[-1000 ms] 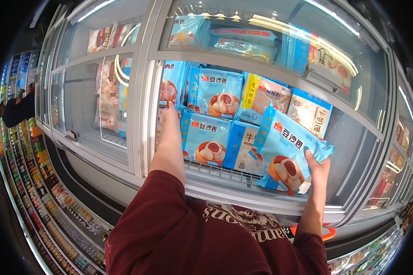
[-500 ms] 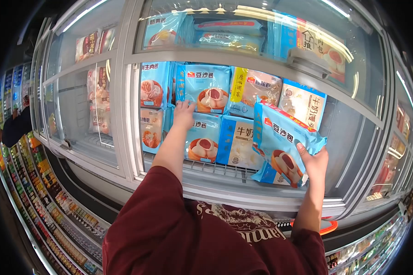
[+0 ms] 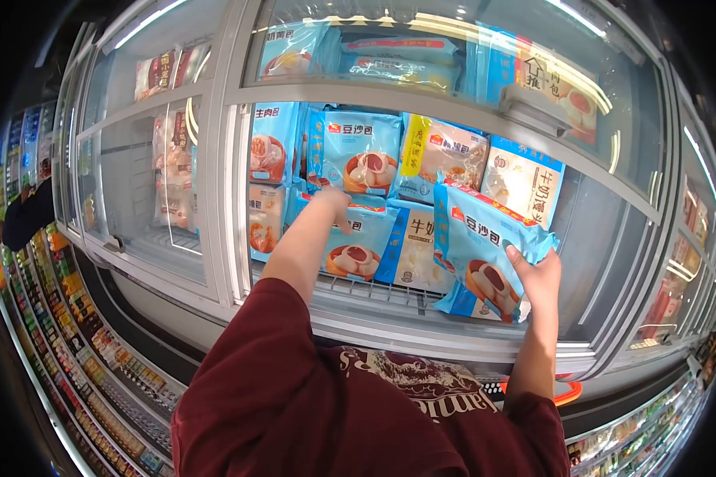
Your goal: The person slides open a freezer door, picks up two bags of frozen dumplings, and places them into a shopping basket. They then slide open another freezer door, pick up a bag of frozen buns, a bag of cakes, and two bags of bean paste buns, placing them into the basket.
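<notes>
My right hand (image 3: 537, 274) grips the right side of a blue bag of buns (image 3: 485, 250), its thumb on the front; the bag leans over other packs at the right of the opening. My left hand (image 3: 326, 208) is at the top edge of a lower blue bag (image 3: 356, 250), its fingers partly hidden and their hold unclear. Just above that hand stands another blue bag with a bun picture (image 3: 358, 155). Between the two lower blue bags is a blue and white pack (image 3: 418, 250). A yellow-striped bag (image 3: 445, 159) and a white and blue pack (image 3: 523, 179) stand behind.
The freezer's metal frame (image 3: 445, 340) runs along the front, and a sliding glass door with a handle (image 3: 537, 111) covers the back. Wire racking (image 3: 374, 292) shows below the packs. Store shelves (image 3: 71, 326) line the left, where a person in dark clothing (image 3: 32, 211) stands.
My left hand has shifted slightly right and down, from the upper blue bag's corner to the lower bag's top edge. That lower bag now tilts. My right hand and its bag have moved slightly left.
</notes>
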Tool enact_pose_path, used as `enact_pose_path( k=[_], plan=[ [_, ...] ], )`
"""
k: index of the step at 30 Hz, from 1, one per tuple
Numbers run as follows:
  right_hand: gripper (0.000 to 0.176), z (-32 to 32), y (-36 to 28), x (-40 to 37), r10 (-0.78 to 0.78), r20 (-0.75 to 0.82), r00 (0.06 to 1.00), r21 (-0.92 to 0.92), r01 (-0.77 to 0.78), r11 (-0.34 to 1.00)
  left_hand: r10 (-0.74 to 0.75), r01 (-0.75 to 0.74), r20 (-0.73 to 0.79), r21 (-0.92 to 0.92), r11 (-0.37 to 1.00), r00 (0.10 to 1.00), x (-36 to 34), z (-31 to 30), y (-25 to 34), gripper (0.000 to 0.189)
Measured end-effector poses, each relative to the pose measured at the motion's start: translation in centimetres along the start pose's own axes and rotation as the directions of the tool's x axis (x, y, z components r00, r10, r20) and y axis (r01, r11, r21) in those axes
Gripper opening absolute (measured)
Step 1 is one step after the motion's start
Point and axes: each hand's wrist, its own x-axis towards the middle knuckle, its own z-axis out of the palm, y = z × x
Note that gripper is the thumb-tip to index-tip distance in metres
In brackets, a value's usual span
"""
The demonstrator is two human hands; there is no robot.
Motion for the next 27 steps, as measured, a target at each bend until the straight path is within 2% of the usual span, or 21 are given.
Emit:
enact_pose_path(
  k=[3,7,9,12,13,15,17,18,20,21,22,25,26,27],
  plan=[
    [0.041,-0.2,-0.5,-0.1,-0.017,0.020,1.000,-0.004,0.017,1.000,0.021,-0.020,0.010,-0.022,1.000,1.000,-2.4,-1.2,1.2,0.059],
    [0.041,-0.4,0.5,0.1,-0.116,0.015,0.993,0.099,0.114,0.989,-0.012,-0.009,-0.249,-0.082,0.997,0.968,-7.5,-3.7,2.0,0.056],
    [0.042,-0.7,1.0,0.4,-0.176,0.003,0.984,0.243,0.170,0.955,-0.061,0.009,-0.362,-0.145,0.989,0.930,-11.1,-6.4,2.3,0.055],
    [0.045,-1.6,1.8,0.4,-0.222,-0.040,0.974,0.412,0.219,0.885,-0.288,0.032,-0.501,-0.459,0.888,0.816,-15.0,-8.6,2.0,0.060],
    [0.046,-1.9,1.9,0.3,-0.230,-0.056,0.972,0.457,0.230,0.859,-0.335,-0.022,-0.468,-0.607,0.794,0.818,-17.1,-9.7,2.7,0.066],
    [0.048,-2.5,1.8,-0.8,-0.232,-0.166,0.959,0.611,0.284,0.739,-0.449,-0.180,-0.507,-0.785,0.592,0.736,-17.3,-8.5,2.3,0.069],
    [0.050,-3.2,1.6,-2.0,-0.202,-0.253,0.946,0.722,0.324,0.611,-0.533,-0.348,-0.499,-0.864,0.363,0.683,-16.6,-6.5,1.3,0.068],
    [0.049,-3.9,1.4,-2.9,-0.174,-0.237,0.956,0.755,0.294,0.586,-0.560,-0.428,-0.490,-0.869,0.250,0.668,-16.6,-5.6,1.2,0.067],
    [0.048,-5.5,0.7,-5.2,-0.119,-0.199,0.973,0.815,0.231,0.531,-0.471,-0.540,-0.459,-0.840,-0.044,0.753,-21.2,-5.1,3.4,0.063],
    [0.047,-6.0,0.1,-6.5,-0.136,-0.230,0.964,0.823,0.267,0.502,-0.421,-0.546,-0.433,-0.815,-0.195,0.797,-22.5,-4.3,3.9,0.061],
    [0.049,-6.6,-0.6,-8.2,-0.142,-0.255,0.957,0.814,0.291,0.503,-0.396,-0.543,-0.427,-0.802,-0.249,0.813,-23.5,-3.5,4.1,0.059],
    [0.053,-8.5,0.1,-10.3,-0.181,-0.195,0.964,0.875,0.254,0.412,-0.331,-0.509,-0.399,-0.765,-0.395,0.855,-27.1,-2.0,5.6,0.054],
    [0.053,-9.0,0.0,-11.0,-0.160,-0.161,0.974,0.891,0.213,0.400,-0.371,-0.580,-0.453,-0.708,-0.403,0.810,-27.9,-1.8,6.3,0.051],
    [0.053,-9.1,0.2,-11.1,-0.207,-0.211,0.955,0.871,0.280,0.404,-0.412,-0.646,-0.502,-0.646,-0.406,0.761,-28.5,-1.5,7.0,0.048]
  ],
)
